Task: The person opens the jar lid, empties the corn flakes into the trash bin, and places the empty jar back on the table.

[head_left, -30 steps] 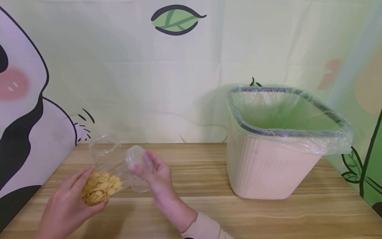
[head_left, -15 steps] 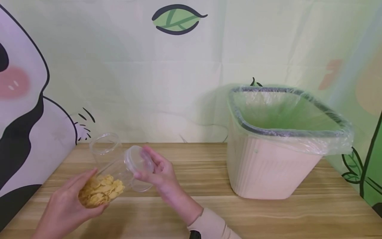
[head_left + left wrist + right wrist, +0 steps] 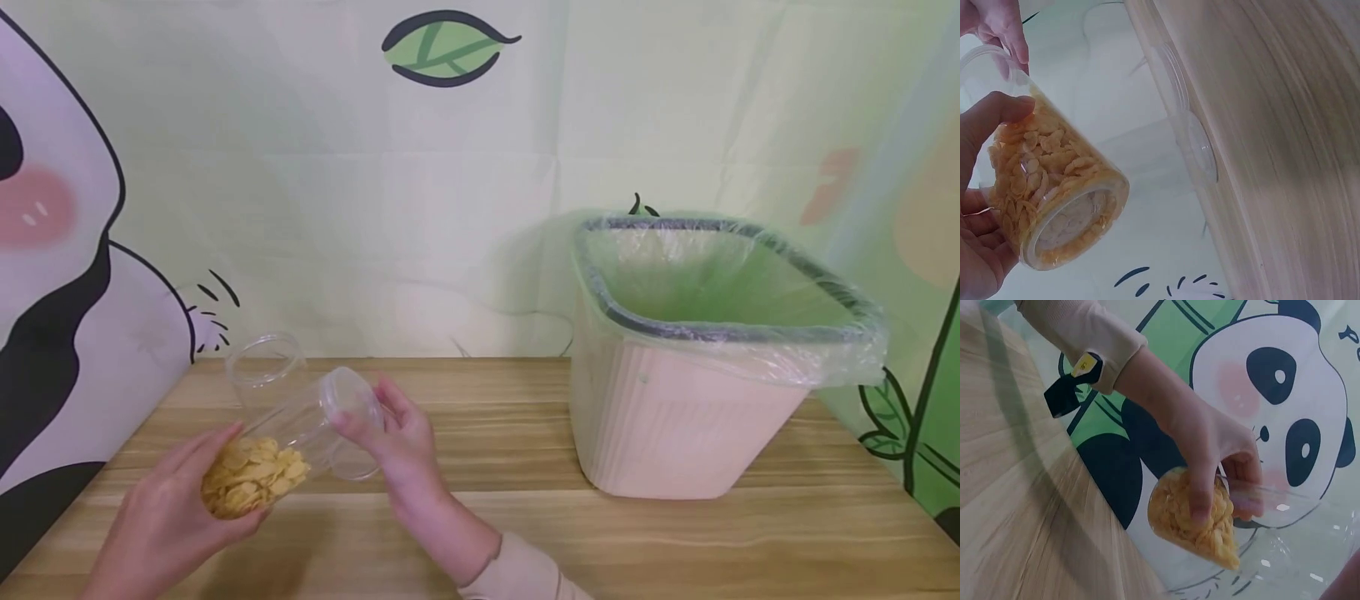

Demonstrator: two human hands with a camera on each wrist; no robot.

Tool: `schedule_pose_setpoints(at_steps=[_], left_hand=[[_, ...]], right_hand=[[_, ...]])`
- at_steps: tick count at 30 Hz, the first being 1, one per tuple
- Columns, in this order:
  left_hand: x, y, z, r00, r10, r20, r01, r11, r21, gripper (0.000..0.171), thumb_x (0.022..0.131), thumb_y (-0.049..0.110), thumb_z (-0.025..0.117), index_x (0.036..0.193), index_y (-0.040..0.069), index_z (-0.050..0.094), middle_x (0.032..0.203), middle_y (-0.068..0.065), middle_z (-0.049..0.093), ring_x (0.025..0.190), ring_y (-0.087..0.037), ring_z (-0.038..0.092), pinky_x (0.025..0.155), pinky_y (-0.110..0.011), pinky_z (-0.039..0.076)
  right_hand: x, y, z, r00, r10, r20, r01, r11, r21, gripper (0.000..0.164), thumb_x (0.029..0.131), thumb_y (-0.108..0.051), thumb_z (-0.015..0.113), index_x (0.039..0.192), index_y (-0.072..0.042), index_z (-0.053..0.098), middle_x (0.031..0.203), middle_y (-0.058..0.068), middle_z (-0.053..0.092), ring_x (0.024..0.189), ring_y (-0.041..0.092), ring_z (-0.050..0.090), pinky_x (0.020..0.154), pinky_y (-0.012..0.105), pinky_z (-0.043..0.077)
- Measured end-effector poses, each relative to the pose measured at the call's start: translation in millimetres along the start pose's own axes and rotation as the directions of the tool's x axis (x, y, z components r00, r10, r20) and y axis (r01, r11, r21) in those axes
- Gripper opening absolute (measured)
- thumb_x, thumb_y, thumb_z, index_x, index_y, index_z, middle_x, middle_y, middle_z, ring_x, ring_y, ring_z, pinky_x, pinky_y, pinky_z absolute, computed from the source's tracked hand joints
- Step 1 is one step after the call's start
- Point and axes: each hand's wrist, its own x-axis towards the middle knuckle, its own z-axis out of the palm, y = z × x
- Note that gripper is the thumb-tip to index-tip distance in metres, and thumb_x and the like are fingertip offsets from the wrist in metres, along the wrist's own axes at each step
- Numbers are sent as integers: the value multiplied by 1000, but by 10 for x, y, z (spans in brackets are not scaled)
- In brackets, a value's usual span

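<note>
My left hand (image 3: 168, 504) grips the lower part of a clear plastic jar (image 3: 288, 421), tilted with its mouth up to the right. Yellow corn flakes (image 3: 255, 477) fill the base end. At the mouth, a translucent lid (image 3: 347, 393) is held by my right hand (image 3: 401, 442), thumb in front and fingers behind. In the left wrist view, the thumb lies across the side of the jar (image 3: 1069, 162). The right wrist view shows the left hand (image 3: 1210, 450) round the flakes; only a bit of the right hand (image 3: 1344, 578) shows there.
An open clear jar (image 3: 264, 367) stands behind the held one. A round clear lid-like piece (image 3: 356, 463) lies on the wooden table (image 3: 480, 542). To the right stands a pale bin (image 3: 675, 425) lined with a clear bag. A printed cloth (image 3: 450, 208) hangs behind.
My right hand has turned back and forth at the lid, its wrist shifting right and then left again. The jar has moved only slightly in my left hand.
</note>
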Motion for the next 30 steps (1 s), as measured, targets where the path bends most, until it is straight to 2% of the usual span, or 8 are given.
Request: schedule_pose_setpoints(at_steps=[8, 20, 24, 30], left_hand=[[24, 22, 14, 995, 68, -73, -66, 998, 22, 91, 41, 21, 90, 121, -2, 51, 111, -23, 53, 93, -41, 52, 68, -59, 45], [29, 51, 2, 995, 71, -74, -67, 997, 47, 91, 40, 22, 90, 119, -2, 52, 111, -23, 53, 92, -40, 52, 68, -59, 45], [22, 53, -1, 995, 67, -72, -64, 997, 48, 91, 40, 22, 91, 118, -3, 53, 111, -24, 53, 91, -40, 53, 68, -59, 45], [12, 47, -15, 999, 32, -33, -31, 999, 42, 91, 41, 25, 90, 119, -1, 52, 111, -24, 53, 91, -41, 53, 69, -59, 46]], right_hand=[[-57, -42, 105, 997, 47, -68, -46, 999, 19, 91, 70, -21, 77, 139, 6, 25, 144, 23, 26, 130, 34, 30, 107, 43, 25], [-55, -18, 133, 989, 82, -124, -80, 997, 23, 84, 70, -19, 76, 135, 8, 31, 136, 19, 38, 124, 32, 37, 105, 43, 30], [-46, -11, 109, 991, 81, -106, -78, 996, 36, 84, 69, -18, 77, 135, 8, 32, 135, 19, 40, 123, 31, 39, 105, 41, 31], [-10, 2, 1, 998, 65, 10, -66, 997, 36, 80, 67, -14, 76, 134, 5, 36, 136, 17, 41, 124, 29, 39, 105, 38, 30]])
